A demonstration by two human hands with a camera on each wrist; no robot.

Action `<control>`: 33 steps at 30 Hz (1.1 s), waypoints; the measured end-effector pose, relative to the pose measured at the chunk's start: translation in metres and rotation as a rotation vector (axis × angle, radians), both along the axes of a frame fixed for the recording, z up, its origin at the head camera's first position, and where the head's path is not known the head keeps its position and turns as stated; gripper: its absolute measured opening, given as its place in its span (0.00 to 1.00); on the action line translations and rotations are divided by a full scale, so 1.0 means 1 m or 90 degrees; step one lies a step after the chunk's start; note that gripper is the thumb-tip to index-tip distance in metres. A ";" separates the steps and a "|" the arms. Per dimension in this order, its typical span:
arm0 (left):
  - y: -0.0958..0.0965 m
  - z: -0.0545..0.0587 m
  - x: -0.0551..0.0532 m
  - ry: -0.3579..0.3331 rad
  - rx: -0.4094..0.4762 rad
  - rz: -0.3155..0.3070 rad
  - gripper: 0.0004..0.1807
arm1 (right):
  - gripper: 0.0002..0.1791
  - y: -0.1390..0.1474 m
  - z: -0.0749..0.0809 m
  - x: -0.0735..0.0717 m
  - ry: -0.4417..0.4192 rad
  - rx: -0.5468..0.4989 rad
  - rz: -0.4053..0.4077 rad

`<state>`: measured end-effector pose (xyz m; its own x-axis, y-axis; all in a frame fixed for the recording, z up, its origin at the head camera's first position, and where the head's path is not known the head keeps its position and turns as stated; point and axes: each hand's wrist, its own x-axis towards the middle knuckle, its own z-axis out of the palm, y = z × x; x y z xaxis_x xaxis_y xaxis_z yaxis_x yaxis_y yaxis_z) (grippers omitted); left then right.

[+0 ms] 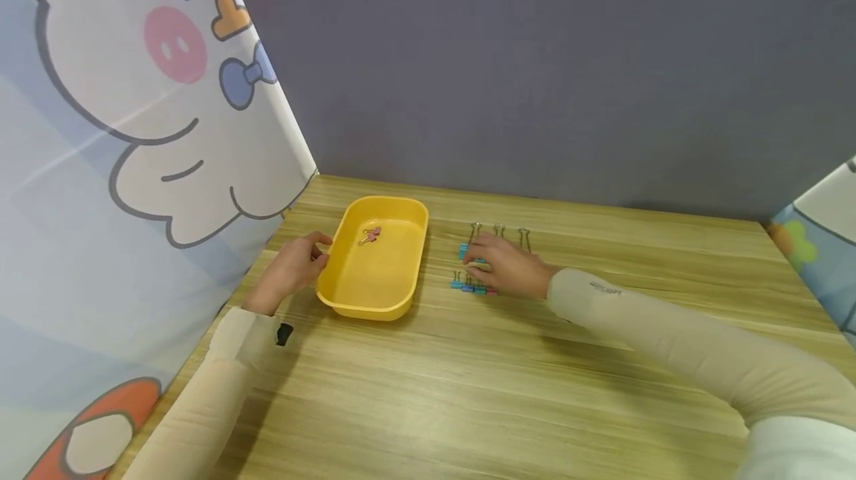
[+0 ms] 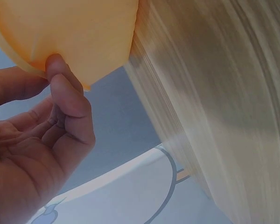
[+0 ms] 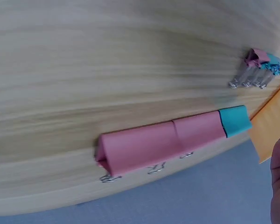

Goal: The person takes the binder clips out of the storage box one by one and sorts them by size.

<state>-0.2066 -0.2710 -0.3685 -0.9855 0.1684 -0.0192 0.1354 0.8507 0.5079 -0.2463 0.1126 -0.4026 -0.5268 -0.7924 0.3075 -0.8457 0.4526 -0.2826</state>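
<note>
My left hand point(image 1: 289, 270) pinches the left rim of a yellow plastic tray point(image 1: 377, 309) between thumb and fingers, as the left wrist view shows. Inside the tray lie small pink binder clips point(image 1: 368, 239) with gold-coloured handles. My right hand point(image 1: 510, 266) hovers over two rows of binder clips to the tray's right, fingers apart, holding nothing visible. In the back row stand larger clips: two pink ones point(image 3: 140, 145) and a teal one point(image 3: 235, 120). Nearer me sits a row of several small clips point(image 1: 468, 287) in teal, blue and pink, partly hidden by the hand.
Everything stands on a wood-grain table point(image 1: 428, 391). A grey panel point(image 1: 535, 79) rises along its back edge. Cartoon-printed cloth point(image 1: 221, 168) hangs at the left, with more printed cloth point(image 1: 809, 242) at the right.
</note>
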 end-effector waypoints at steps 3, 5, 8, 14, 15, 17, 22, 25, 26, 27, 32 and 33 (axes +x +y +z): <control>0.000 0.000 0.000 -0.002 0.002 0.004 0.17 | 0.06 -0.007 0.002 -0.005 -0.001 -0.013 0.002; 0.000 0.000 0.000 -0.002 0.002 0.003 0.17 | 0.06 -0.012 0.005 -0.007 -0.001 -0.022 0.002; 0.000 0.000 0.000 -0.005 0.001 0.007 0.17 | 0.06 -0.021 0.009 -0.011 0.009 -0.032 0.000; 0.000 0.000 0.000 -0.011 0.004 0.013 0.17 | 0.05 -0.037 0.016 -0.015 0.038 -0.026 0.001; 0.000 -0.001 -0.001 -0.011 0.003 0.013 0.17 | 0.05 -0.039 0.017 -0.016 0.042 -0.023 0.000; -0.001 -0.001 -0.001 -0.010 0.002 0.014 0.17 | 0.06 -0.044 0.019 -0.018 0.044 -0.022 0.000; -0.001 0.000 -0.001 -0.010 0.001 0.016 0.17 | 0.06 -0.058 0.021 -0.024 0.041 -0.044 0.015; 0.000 0.000 -0.001 -0.013 0.005 0.015 0.17 | 0.05 -0.068 0.022 -0.028 0.036 -0.062 0.023; 0.000 0.000 -0.002 -0.014 0.007 0.015 0.17 | 0.05 -0.071 0.022 -0.029 0.034 -0.065 0.024; 0.000 0.000 -0.002 -0.013 0.009 0.014 0.17 | 0.05 -0.075 0.022 -0.030 0.034 -0.064 0.024; 0.000 0.000 -0.003 -0.006 0.017 0.012 0.17 | 0.07 -0.094 0.025 -0.035 0.024 -0.042 0.015; 0.000 -0.001 -0.003 -0.004 0.018 0.013 0.17 | 0.07 -0.099 0.025 -0.036 0.020 -0.032 0.011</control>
<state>-0.2099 -0.2707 -0.3691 -0.9886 0.1493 -0.0216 0.1150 0.8386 0.5325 -0.2823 0.0139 -0.3775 -0.5020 -0.7848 0.3635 -0.8625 0.4231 -0.2777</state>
